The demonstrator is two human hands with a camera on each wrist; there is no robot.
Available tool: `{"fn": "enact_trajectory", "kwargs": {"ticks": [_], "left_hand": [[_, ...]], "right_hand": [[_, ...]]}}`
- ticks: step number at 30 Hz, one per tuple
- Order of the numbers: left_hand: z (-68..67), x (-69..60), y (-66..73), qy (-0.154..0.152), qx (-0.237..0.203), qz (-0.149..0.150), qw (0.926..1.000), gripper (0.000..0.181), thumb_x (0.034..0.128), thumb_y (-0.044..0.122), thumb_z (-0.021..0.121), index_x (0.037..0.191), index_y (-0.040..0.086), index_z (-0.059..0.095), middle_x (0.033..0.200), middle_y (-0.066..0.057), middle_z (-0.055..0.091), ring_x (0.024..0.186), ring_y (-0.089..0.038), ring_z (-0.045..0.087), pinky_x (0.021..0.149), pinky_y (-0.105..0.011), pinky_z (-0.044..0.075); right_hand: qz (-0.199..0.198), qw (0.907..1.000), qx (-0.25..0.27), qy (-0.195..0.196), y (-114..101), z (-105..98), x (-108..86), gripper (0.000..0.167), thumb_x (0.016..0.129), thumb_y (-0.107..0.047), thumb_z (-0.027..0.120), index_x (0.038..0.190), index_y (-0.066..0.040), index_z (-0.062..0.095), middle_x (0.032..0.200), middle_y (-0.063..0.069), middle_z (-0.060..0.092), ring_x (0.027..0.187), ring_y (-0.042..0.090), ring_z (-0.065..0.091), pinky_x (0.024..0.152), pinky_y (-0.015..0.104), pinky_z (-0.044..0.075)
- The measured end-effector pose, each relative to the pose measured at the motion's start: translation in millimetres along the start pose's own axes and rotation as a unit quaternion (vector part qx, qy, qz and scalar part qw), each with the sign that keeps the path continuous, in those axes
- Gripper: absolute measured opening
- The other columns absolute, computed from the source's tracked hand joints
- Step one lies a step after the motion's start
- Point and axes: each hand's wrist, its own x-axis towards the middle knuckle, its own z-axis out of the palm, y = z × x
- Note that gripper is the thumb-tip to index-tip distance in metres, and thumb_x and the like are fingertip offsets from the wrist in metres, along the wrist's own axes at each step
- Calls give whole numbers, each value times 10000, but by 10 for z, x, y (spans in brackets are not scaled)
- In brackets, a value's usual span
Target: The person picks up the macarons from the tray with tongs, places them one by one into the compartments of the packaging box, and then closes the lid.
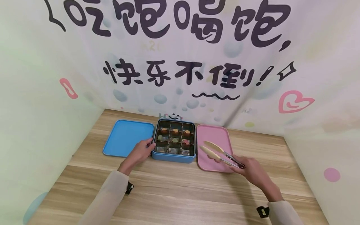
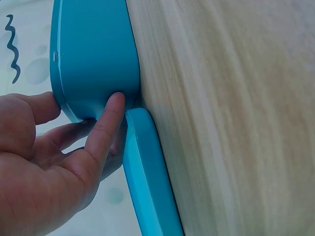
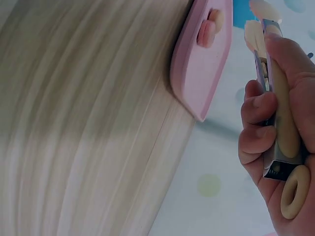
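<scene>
Right hand (image 1: 254, 171): fingers curled round serving tongs (image 1: 225, 153), thumb along one arm; tong tips parted above a pink tray (image 1: 215, 133). On that tray, right-wrist view: at least two macarons (image 3: 206, 33), touching. Left hand (image 1: 140, 151): fingers loosely spread, thumb and fingertips touching the left side of a blue box (image 1: 172, 158). Box sits between trays; nine-cell insert (image 1: 174, 147) carries orange, green and pink pieces, details too small to read. Left of box: shallow blue tray (image 1: 127, 137). Behind: wall (image 1: 168, 50) with black Chinese lettering.
</scene>
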Motion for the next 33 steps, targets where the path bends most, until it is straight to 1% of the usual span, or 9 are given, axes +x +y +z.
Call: {"fn": "enact_trajectory", "kwargs": {"ticks": [4,6,8,11,15,22,26,30,33], "left_hand": [[-6,1,-2,-12,37,-20,10000,565,1080,267,420,1553,-6,277,911,-79,523,593,-144,443,565,-292,372],[-10,-2,3,-5,47,-29,10000,565,1080,267,419,1553,-7,277,914,-83,523,615,-151,465,570,-294,375],[-11,0,3,3,65,-17,10000,565,1079,266,419,1551,-12,278,914,-83,522,620,-154,470,571,-296,375],[-8,1,4,9,77,-2,10000,569,1078,270,423,1551,-11,280,902,-80,518,591,-144,442,560,-295,367],[-2,1,3,-11,65,-21,10000,569,1078,273,423,1554,-4,278,892,-76,518,565,-136,415,551,-293,357],[-3,-18,10,-28,15,16,10000,565,1081,260,417,1552,-17,272,959,-106,544,574,-146,421,561,-309,363],[-9,-25,10,-50,12,4,10000,565,1082,261,413,1554,-14,268,950,-106,541,574,-149,421,556,-313,361],[-8,-13,4,-35,57,-26,10000,567,1081,272,415,1553,-9,276,974,-102,548,599,-150,455,570,-311,375],[-6,-8,5,-37,82,-24,10000,567,1080,272,418,1552,-11,279,1000,-106,553,604,-152,458,572,-310,371]], "right_hand": [[41,9997,-190,-152,68,-14,-62,564,856,-295,784,1327,-24,635,643,-107,433,560,17,334,541,218,336],[13,9993,-299,-203,94,-14,-82,555,850,-288,789,1324,-38,643,628,-123,397,555,17,328,543,221,333],[-25,9989,-405,-248,112,-18,-93,545,850,-287,788,1317,-44,650,626,-130,393,558,24,335,546,227,335],[-67,9981,-552,-272,125,-26,-98,531,847,-290,789,1307,-56,662,633,-134,429,572,40,367,560,241,349],[-140,9973,-669,-255,124,-34,-98,515,836,-290,797,1284,-64,682,679,-133,525,603,55,414,578,263,382],[-223,9972,-699,-132,106,-28,-94,497,833,-290,799,1260,-60,696,722,-109,596,612,60,435,571,275,395],[-253,9976,-640,-52,92,-31,-82,500,843,-283,791,1269,-43,686,778,-70,657,625,55,450,580,268,405],[-267,9977,-623,-10,68,-41,-72,507,853,-283,783,1282,-36,675,825,-43,686,637,53,464,587,268,412],[-238,9979,-595,-4,49,-46,-66,509,857,-286,779,1291,-43,671,783,-72,644,627,54,451,583,267,401]]}}
